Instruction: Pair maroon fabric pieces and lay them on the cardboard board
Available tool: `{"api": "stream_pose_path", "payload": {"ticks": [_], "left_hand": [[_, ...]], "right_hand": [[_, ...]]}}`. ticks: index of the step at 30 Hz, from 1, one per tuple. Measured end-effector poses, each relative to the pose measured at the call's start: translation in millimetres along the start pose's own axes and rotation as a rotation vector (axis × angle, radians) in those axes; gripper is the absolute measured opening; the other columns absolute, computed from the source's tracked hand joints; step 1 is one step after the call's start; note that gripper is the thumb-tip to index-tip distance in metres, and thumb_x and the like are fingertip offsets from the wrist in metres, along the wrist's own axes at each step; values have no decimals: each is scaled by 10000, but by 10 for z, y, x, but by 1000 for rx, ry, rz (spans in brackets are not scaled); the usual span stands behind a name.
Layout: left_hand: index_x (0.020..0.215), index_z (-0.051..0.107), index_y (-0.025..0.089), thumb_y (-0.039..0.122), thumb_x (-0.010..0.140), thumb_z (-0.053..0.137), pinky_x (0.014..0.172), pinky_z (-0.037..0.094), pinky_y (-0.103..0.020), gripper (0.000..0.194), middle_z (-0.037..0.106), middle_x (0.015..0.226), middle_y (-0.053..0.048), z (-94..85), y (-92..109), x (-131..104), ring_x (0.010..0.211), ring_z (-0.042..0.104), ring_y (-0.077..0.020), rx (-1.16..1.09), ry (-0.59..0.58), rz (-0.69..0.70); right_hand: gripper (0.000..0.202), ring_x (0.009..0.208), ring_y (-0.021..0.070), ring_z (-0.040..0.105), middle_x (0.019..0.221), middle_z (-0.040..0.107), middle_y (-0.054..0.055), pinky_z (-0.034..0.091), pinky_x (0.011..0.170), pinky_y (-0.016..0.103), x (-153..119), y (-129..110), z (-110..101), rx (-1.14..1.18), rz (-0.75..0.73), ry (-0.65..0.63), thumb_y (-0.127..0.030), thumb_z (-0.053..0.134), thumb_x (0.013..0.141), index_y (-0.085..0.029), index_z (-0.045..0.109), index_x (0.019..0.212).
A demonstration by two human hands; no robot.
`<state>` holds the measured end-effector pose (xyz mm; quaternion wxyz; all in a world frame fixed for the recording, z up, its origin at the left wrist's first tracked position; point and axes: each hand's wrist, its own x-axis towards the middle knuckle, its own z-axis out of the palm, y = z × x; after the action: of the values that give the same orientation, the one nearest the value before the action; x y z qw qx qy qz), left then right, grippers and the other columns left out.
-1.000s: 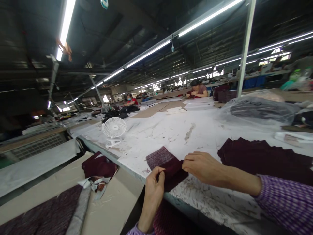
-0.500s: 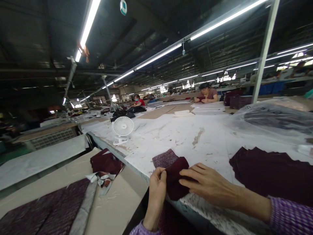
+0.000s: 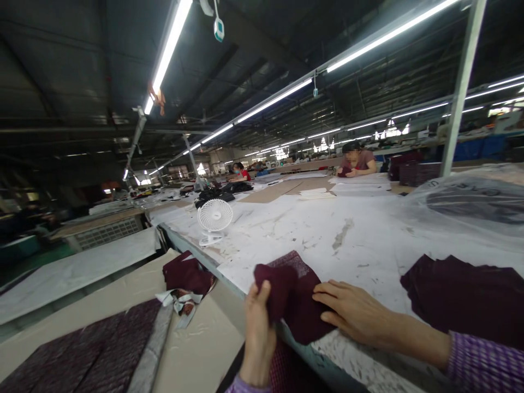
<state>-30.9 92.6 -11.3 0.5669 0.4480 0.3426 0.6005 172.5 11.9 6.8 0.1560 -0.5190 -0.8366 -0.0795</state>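
Observation:
A maroon fabric piece [image 3: 307, 308] lies at the near edge of the white-topped table [image 3: 286, 224]. My left hand [image 3: 258, 322] pinches a folded-up part of maroon cloth between thumb and fingers, raised at the left side. My right hand [image 3: 347, 311] rests with its fingers stretched out over the right edge of the cloth, touching it. Beneath and behind the maroon cloth a speckled purple-grey fabric [image 3: 295, 261] shows in part. To the right spreads a larger pile of maroon cut pieces [image 3: 466, 295].
A small white fan [image 3: 215, 215] stands near the table's left edge. Clear plastic wrapping [image 3: 470, 202] lies at the right. On a lower beige surface [image 3: 208, 349] are a maroon bundle [image 3: 188, 275] and speckled fabric panels [image 3: 98, 344]. A co-worker [image 3: 358, 161] leans on the far table.
My left hand has lifted and folded back the left part of the maroon cloth. My right hand still lies on the cloth's right side, its fingers flatter. The view has shifted slightly left.

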Motion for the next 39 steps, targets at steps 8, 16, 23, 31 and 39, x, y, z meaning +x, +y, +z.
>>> {"api": "stream_pose_path", "payload": {"ticks": [8,16,23,31,39], "left_hand": [[870,601,189,138,739,609,690,532,-225,141,667,766,33,-678,522,287,671,632,-105,-219,559,121],[1119,612,175,274,831,555,970,459,-395,310,637,1166,-110,151,-18,-675,1090,581,-254,635,-479,245],[909,653,232,292,817,612,1031,418,-445,117,661,1141,-75,273,-55,-1007,1129,567,-268,700,-989,533],[1121,633,175,252,859,529,898,439,-420,291,645,1046,-107,768,87,-588,1004,560,-270,933,-681,440],[907,691,212,130,858,481,685,402,-311,231,596,807,-45,1045,-273,-538,787,550,-196,1130,-783,618]], "right_hand": [[311,1048,237,552,1155,602,107,421,948,423,5,-6,-64,123,29,-59,-256,446,877,-174,624,1118],[703,740,202,648,953,648,142,517,659,346,-67,129,-407,1047,672,-254,-635,173,901,-118,475,1269],[696,539,88,454,717,495,-40,389,492,224,-497,191,-473,1018,617,-265,-474,683,666,-198,440,1258],[580,601,123,473,708,504,-29,370,565,246,-629,237,-479,841,582,-203,-292,593,693,-149,462,1240],[329,739,183,588,848,653,69,413,660,277,-670,317,-610,308,449,-205,-242,497,830,-137,583,1130]]}}
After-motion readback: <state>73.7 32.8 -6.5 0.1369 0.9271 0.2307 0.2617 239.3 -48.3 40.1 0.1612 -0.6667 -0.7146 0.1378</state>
